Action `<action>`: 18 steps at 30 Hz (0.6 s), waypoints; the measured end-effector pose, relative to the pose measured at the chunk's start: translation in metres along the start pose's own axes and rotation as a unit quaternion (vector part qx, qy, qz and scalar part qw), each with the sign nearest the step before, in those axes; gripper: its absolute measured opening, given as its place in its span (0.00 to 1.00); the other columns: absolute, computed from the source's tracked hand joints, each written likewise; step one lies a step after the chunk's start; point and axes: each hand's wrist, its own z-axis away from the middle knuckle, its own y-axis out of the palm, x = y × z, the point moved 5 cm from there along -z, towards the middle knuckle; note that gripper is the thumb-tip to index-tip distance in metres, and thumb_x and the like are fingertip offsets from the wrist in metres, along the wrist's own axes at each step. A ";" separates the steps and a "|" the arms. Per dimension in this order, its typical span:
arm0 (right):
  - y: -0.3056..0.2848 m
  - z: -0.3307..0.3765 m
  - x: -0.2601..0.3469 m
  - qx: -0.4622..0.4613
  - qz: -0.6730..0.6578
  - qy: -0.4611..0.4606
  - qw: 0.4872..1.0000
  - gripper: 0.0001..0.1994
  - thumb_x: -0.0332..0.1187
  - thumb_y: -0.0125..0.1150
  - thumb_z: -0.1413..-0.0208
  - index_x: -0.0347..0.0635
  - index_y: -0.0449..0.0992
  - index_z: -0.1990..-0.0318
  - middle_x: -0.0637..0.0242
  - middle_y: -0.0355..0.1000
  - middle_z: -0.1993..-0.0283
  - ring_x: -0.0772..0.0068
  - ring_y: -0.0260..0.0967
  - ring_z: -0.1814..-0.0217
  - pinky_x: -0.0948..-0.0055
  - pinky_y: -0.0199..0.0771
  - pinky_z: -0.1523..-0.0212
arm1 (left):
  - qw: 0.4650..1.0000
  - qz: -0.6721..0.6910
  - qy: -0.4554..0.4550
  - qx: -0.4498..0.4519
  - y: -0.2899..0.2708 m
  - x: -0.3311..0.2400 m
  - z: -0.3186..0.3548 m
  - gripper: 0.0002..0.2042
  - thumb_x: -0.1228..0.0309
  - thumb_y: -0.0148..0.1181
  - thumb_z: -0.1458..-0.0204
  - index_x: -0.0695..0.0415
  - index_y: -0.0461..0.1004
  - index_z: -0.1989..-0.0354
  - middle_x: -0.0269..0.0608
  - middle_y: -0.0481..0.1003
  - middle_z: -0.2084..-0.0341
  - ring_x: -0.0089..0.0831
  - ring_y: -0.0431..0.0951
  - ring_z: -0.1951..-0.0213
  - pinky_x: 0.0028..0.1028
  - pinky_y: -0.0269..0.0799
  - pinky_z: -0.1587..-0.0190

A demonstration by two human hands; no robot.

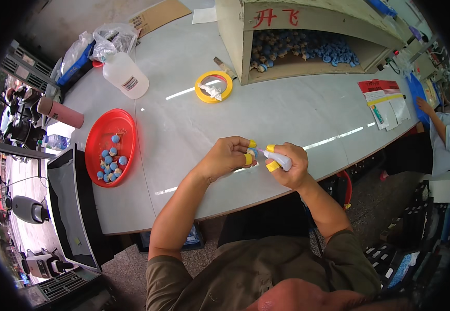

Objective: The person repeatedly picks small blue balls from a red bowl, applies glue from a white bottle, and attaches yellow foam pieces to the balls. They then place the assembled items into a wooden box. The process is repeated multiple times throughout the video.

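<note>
Near the front edge of the pale surface (287, 109), I see both hands meeting. Left hand (228, 157) pinches a small blue-and-tan piece (252, 152) betw. fingertips w/ yellow tape on them. Right hand (291, 165) is wrapped round a small white applicator bottle (282, 160), tip touching the piece. Farther left, a red tray (102, 136) holds more blue and tan pieces. Beyond it, a translucent jug (125, 75) and, further right, a yellow tape roll (214, 86) w/ a crumpled scrap inside. At the back, an open wooden crate (308, 31) w/ many similar pieces.
</note>
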 end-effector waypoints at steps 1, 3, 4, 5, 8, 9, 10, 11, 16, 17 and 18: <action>0.000 0.001 -0.001 -0.002 -0.006 0.002 1.000 0.13 0.29 0.70 0.48 0.36 0.78 0.57 0.59 0.79 0.70 0.66 0.68 0.79 0.69 0.68 0.75 | 1.000 0.003 0.000 0.003 0.000 0.000 0.000 0.21 0.82 0.64 0.45 0.73 0.70 0.43 0.50 0.80 0.55 0.31 0.84 0.53 0.26 0.81 0.47; -0.001 0.002 -0.002 -0.007 -0.016 0.000 1.000 0.12 0.29 0.70 0.49 0.36 0.78 0.57 0.59 0.79 0.70 0.66 0.67 0.79 0.69 0.67 0.76 | 1.000 0.010 0.001 0.010 0.001 0.001 0.000 0.21 0.82 0.64 0.45 0.74 0.70 0.43 0.50 0.80 0.55 0.31 0.84 0.54 0.25 0.81 0.48; -0.001 0.002 -0.003 -0.009 -0.019 -0.005 1.000 0.12 0.29 0.70 0.49 0.36 0.78 0.57 0.59 0.79 0.70 0.65 0.67 0.79 0.68 0.67 0.76 | 1.000 0.006 0.001 0.013 0.001 0.001 0.000 0.21 0.81 0.64 0.45 0.74 0.70 0.43 0.50 0.80 0.55 0.31 0.84 0.54 0.25 0.81 0.48; 0.000 0.002 -0.003 -0.011 -0.022 -0.010 1.000 0.12 0.29 0.70 0.49 0.36 0.78 0.58 0.59 0.79 0.70 0.65 0.67 0.79 0.68 0.67 0.76 | 1.000 0.002 0.001 0.017 0.002 0.000 0.000 0.21 0.81 0.64 0.45 0.74 0.71 0.43 0.50 0.80 0.55 0.30 0.84 0.54 0.25 0.81 0.48; 0.002 0.001 -0.001 0.006 -0.019 -0.017 1.000 0.12 0.29 0.69 0.49 0.35 0.78 0.58 0.58 0.79 0.70 0.65 0.66 0.80 0.67 0.66 0.76 | 1.000 0.003 0.003 0.024 0.001 0.004 -0.002 0.21 0.81 0.64 0.44 0.75 0.71 0.43 0.51 0.80 0.55 0.30 0.84 0.54 0.25 0.81 0.48; 0.002 0.001 -0.002 0.007 -0.021 -0.014 1.000 0.12 0.29 0.69 0.49 0.35 0.78 0.58 0.58 0.79 0.69 0.65 0.66 0.80 0.67 0.66 0.76 | 1.000 0.005 0.003 0.025 0.000 0.005 -0.003 0.21 0.81 0.64 0.44 0.75 0.71 0.42 0.51 0.80 0.55 0.30 0.84 0.54 0.25 0.81 0.49; 0.002 0.002 -0.003 0.008 -0.022 -0.010 1.000 0.12 0.29 0.69 0.49 0.35 0.78 0.58 0.57 0.79 0.69 0.65 0.66 0.80 0.67 0.66 0.77 | 1.000 0.002 0.004 0.025 0.000 0.006 -0.003 0.21 0.81 0.64 0.44 0.75 0.71 0.43 0.51 0.80 0.55 0.30 0.84 0.54 0.25 0.81 0.49; 0.002 0.003 -0.004 0.009 -0.023 -0.006 1.000 0.12 0.28 0.70 0.49 0.34 0.78 0.58 0.57 0.80 0.69 0.65 0.66 0.80 0.67 0.66 0.77 | 1.000 0.000 0.005 0.025 0.001 0.005 -0.003 0.21 0.81 0.64 0.44 0.75 0.71 0.43 0.51 0.81 0.55 0.30 0.84 0.54 0.25 0.81 0.49; 0.004 0.002 -0.003 0.016 -0.017 0.005 1.000 0.12 0.28 0.70 0.49 0.34 0.78 0.58 0.56 0.80 0.67 0.64 0.67 0.80 0.67 0.67 0.76 | 1.000 -0.001 0.006 0.027 0.003 0.002 -0.001 0.21 0.80 0.64 0.44 0.75 0.71 0.43 0.52 0.81 0.55 0.30 0.84 0.55 0.25 0.81 0.49; 0.005 0.001 -0.002 0.018 -0.015 0.003 1.000 0.12 0.28 0.70 0.49 0.34 0.78 0.58 0.56 0.80 0.67 0.64 0.67 0.80 0.67 0.67 0.76 | 1.000 0.001 0.007 0.027 0.003 0.003 -0.001 0.21 0.80 0.65 0.45 0.75 0.71 0.43 0.52 0.81 0.55 0.30 0.85 0.54 0.25 0.81 0.49; 0.005 0.001 -0.003 0.017 -0.015 0.000 1.000 0.12 0.28 0.70 0.49 0.34 0.78 0.58 0.56 0.80 0.67 0.64 0.67 0.80 0.66 0.67 0.76 | 1.000 0.004 0.007 0.027 0.003 0.003 -0.001 0.21 0.80 0.65 0.45 0.75 0.71 0.43 0.52 0.81 0.56 0.30 0.85 0.54 0.25 0.81 0.49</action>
